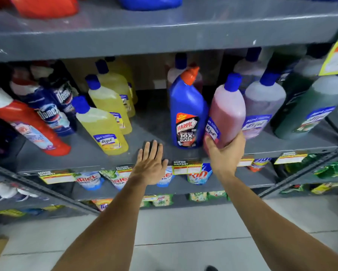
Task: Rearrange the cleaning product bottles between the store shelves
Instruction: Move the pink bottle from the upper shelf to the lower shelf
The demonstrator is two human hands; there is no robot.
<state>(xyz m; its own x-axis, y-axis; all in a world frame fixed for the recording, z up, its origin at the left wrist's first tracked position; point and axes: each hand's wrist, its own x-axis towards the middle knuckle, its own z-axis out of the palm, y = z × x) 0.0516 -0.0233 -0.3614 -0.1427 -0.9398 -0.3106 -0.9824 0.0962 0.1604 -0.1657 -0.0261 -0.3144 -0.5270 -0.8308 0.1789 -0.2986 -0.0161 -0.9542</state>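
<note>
The pink bottle [226, 112] stands tilted at the front of the middle shelf [148, 133], touching the blue Harpic bottle [187, 112] on its left and close beside a pale purple bottle [263, 106] on its right. The right hand [223, 151] has its grip clenched around the pink bottle's base, so I judge this bottle mid-move, not yet settled. The left hand [150, 163] lies flat and released on the shelf's front edge. A bare gap between the yellow bottles [103, 124] and the Harpic suggests more sorting remains.
</note>
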